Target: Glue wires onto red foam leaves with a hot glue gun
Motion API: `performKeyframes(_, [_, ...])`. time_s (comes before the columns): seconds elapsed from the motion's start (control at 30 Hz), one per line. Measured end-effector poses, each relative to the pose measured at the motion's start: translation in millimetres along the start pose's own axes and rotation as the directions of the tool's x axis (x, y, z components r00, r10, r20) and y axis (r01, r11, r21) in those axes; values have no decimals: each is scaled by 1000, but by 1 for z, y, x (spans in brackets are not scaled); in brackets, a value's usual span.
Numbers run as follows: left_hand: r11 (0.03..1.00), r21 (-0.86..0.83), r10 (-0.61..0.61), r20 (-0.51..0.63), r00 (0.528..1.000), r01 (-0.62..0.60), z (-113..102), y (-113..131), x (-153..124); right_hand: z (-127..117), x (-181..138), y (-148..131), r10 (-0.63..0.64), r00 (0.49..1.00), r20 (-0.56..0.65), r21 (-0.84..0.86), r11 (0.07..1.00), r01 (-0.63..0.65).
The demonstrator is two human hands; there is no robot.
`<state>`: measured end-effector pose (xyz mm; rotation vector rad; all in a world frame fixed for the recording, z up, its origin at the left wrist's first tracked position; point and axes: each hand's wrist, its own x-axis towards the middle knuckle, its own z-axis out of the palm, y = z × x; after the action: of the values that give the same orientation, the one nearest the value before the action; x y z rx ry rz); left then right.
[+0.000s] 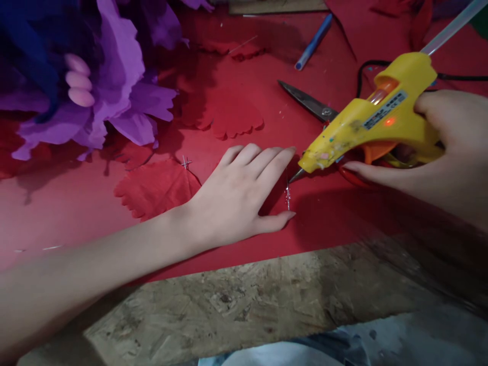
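My left hand (240, 195) lies flat on a red paper sheet (324, 218), fingers stretched out and pressing it down. My right hand (438, 152) grips a yellow hot glue gun (373, 122), one finger reaching under the orange trigger. Its metal nozzle (295, 176) touches the paper just past my left fingertips, where a short shiny line of glue (287, 195) runs down. A red light glows on the gun's side. A clear glue stick (453, 25) juts from its back.
Scissors (308, 103) lie behind the gun, a blue pen (313, 43) farther back. Red scalloped paper petals (156, 188) lie left of my hand. A purple paper flower (118, 86) fills the upper left, held by someone's fingers (78, 81). The wooden board edge (247, 300) runs along the front.
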<state>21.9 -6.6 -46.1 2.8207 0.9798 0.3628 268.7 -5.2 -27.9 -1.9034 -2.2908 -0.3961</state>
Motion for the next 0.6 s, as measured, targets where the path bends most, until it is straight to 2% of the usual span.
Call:
performKeyframes(0.13, [1000,6,3,-5,1000,-3,0,0,0,1,1,3,0,1000,9,-12,1000,0])
performKeyframes(0.27, [1000,11,1,-4,1000,-1,1,0,-1,0,-1,6,-136,990,-29,52,989,137])
performKeyframes(0.37, [1000,15,8,-11,1000,-8,1,0,-1,-3,-1,5,-188,981,-52,98,976,192])
performKeyframes(0.47, [1000,6,0,4,1000,0,-1,0,0,-5,-1,4,-153,987,-41,65,986,156])
performKeyframes(0.6, [1000,-2,-13,19,1000,13,-2,1,1,-5,1,2,-43,998,43,-7,999,44])
